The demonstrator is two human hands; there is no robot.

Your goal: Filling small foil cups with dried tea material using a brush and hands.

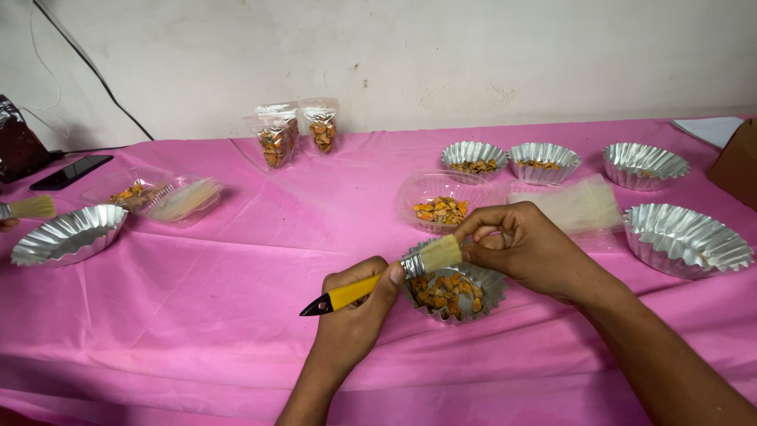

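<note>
My left hand (355,312) grips a yellow-handled brush (378,281) whose pale bristles reach over a fluted foil cup (492,290) filled with orange dried pieces. My right hand (524,244) is curled at the cup's far rim, its fingertips pinched together right beside the bristles. I cannot tell whether it holds a piece. Just behind sits a clear plastic tub (418,189) with more orange pieces.
Several foil cups stand at the right and back, one empty (686,241), and another lies at the left (67,235). Two small filled pouches (293,134) stand by the wall. A stack of clear bags (579,207), a phone (71,171) and another brush (31,207) are on the pink tablecloth.
</note>
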